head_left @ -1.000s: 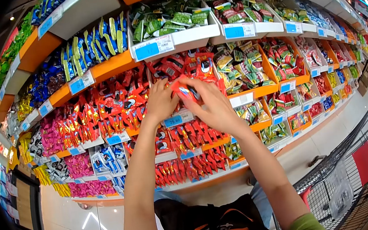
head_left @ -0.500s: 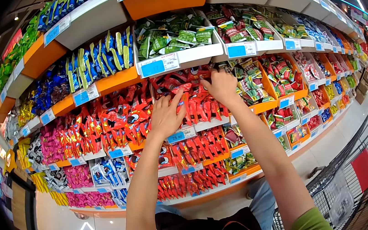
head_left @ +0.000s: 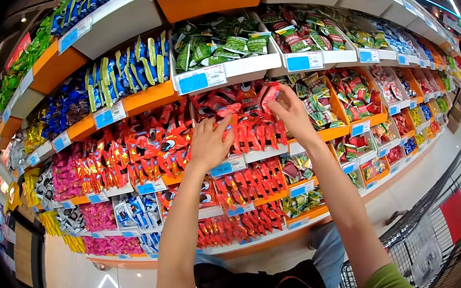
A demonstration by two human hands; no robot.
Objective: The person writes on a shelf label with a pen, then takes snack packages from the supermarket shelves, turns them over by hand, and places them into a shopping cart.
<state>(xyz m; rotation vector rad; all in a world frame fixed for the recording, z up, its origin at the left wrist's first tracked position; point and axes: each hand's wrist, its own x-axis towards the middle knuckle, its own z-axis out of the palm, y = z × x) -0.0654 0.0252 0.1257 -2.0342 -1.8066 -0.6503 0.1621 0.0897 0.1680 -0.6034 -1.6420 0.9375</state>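
Observation:
My right hand (head_left: 292, 114) pinches a red candy packet (head_left: 268, 98) between thumb and fingers, tilted up at the right side of a bin of the same red packets. To its left, my left hand (head_left: 209, 143) lies on the packets with its fingers stretched out and thumb apart. Just beyond the left thumb tip is another red packet (head_left: 230, 109); whether they touch, I cannot tell. Several red packets (head_left: 252, 134) stand in a row along the bin's front, between my two hands.
Green packets (head_left: 218, 41) fill the white bin above. Blue packets (head_left: 126, 71) stand at upper left, pink ones (head_left: 66, 177) at far left. Price labels (head_left: 227, 166) line the shelf edges. A wire shopping cart (head_left: 447, 221) stands on the floor at lower right.
My right hand has drawn back slightly towards me and now shows a red packet raised in its fingers. The left hand has hardly moved.

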